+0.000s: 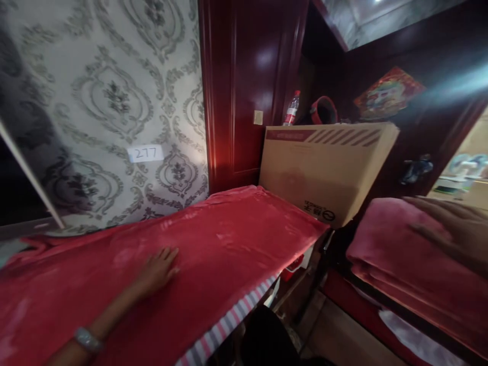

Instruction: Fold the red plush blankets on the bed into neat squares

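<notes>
My left hand point(162, 267) lies palm down on a red plush blanket point(236, 239), its fingers stretched out. That blanket is spread over a long flat surface, and a striped cloth point(232, 317) shows beneath its near edge. Off to the right, my right hand point(453, 229) rests on top of a folded pinkish-red blanket point(404, 254). Its fingers lie extended over the fold, somewhat blurred, with the thumb apart. Neither hand grips anything visible.
A large cardboard box point(316, 173) stands behind the spread blanket's far end. Beyond its top edge are a bottle with a red cap point(292, 109) and a round red-rimmed object point(324, 110). A paper marked 277 point(145, 153) is on the patterned wall.
</notes>
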### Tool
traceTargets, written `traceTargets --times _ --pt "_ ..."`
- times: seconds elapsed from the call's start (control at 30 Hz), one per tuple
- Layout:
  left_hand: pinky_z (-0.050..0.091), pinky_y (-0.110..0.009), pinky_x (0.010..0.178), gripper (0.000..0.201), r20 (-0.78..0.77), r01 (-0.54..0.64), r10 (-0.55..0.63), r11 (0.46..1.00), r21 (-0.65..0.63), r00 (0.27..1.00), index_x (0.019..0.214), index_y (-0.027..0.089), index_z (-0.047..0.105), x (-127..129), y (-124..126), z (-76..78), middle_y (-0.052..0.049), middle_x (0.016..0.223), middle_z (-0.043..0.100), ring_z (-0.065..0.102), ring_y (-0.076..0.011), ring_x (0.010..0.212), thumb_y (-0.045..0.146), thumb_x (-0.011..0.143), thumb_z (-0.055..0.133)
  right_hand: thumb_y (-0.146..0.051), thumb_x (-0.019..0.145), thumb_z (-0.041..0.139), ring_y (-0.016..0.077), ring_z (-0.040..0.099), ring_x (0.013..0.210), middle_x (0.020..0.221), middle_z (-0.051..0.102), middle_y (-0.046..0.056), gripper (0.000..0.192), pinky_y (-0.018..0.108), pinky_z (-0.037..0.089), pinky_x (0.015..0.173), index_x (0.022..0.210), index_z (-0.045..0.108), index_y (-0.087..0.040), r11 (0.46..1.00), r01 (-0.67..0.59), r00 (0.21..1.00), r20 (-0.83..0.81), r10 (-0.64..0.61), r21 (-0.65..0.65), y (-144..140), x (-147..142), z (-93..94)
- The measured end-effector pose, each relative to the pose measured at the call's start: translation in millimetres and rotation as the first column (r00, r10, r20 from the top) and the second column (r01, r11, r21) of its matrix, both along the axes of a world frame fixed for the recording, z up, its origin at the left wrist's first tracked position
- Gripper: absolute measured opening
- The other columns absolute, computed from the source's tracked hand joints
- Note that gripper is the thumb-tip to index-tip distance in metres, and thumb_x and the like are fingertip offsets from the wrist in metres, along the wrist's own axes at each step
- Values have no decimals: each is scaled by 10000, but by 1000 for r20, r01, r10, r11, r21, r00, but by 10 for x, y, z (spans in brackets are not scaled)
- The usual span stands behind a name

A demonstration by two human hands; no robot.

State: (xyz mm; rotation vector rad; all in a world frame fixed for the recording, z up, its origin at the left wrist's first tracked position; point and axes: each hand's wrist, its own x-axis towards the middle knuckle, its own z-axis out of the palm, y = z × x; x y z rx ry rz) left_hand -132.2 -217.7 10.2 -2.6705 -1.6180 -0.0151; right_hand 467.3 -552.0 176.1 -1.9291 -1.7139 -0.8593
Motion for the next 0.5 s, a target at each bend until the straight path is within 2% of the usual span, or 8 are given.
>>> traceTargets --times 0.03,0.1,0.13,0.17,0.27,0.4,0.43,0.5 --pt "291 -603 1144 652 -9 -32 32 999 -16 999 1526 156 394 -72 -65 -36 -186 1595 343 308 -376 1472 405 923 402 -676 911 363 394 545 1264 1436 558 88 724 637 373 1091 1508 388 -268 999 -42 999 -28 41 -22 203 -272 -26" --pt "262 -611 1155 663 -31 -70 69 997 -31 997 1540 160 365 -153 -214 -93 -178 1622 278 256 -376 1492 424 932 386 -638 931 396 337 544 1280 1443 556 110 622 542 428 1082 1430 515 -286 974 -186 978 -120 171 -131 606 -862 -140" --pt "247 -605 1163 663 -35 -73 72 997 -20 997 1543 162 358 -170 -286 -113 -172 1631 253 238 -373 1498 435 940 376 -624 934 410 330 533 1297 1459 541 113 599 536 428 1090 1404 552 -281 944 -262 958 -167 231 -199 801 -1157 -228" --pt "236 -597 1170 658 -32 -69 69 998 3 997 1543 166 359 -177 -348 -127 -166 1636 243 231 -370 1501 446 948 364 -609 927 438 332 510 1323 1466 536 105 582 547 413 1104 1385 575 -278 904 -339 934 -207 290 -262 991 -1439 -333" --pt "232 -583 1178 634 -5 -73 74 995 61 997 1533 187 386 -170 -472 -138 -151 1627 276 252 -357 1497 458 961 354 -455 945 498 310 449 1386 1541 452 97 532 523 378 1137 1447 518 -280 761 -486 872 -291 393 -430 1547 -2146 -706" --pt "244 -577 1176 611 24 -89 88 995 49 996 1525 198 403 -166 -526 -135 -152 1620 291 271 -356 1490 437 963 385 -345 937 537 272 407 1425 1571 401 130 580 446 354 1161 1496 448 -222 632 -599 801 -389 455 -492 2320 -2801 -1159" --pt "243 -580 1176 611 34 -91 89 995 41 995 1525 202 403 -168 -531 -138 -152 1622 286 268 -359 1491 437 960 397 -324 930 545 269 393 1435 1576 387 143 611 435 342 1169 1514 417 -199 611 -605 796 -411 445 -510 2514 -2933 -1246" --pt "235 -593 1177 617 60 -90 88 996 28 994 1524 212 406 -173 -537 -149 -151 1624 282 256 -363 1495 438 950 429 -304 918 556 270 351 1460 1590 354 165 681 435 319 1180 1549 340 -163 610 -591 805 -436 402 -529 2878 -3161 -1394"
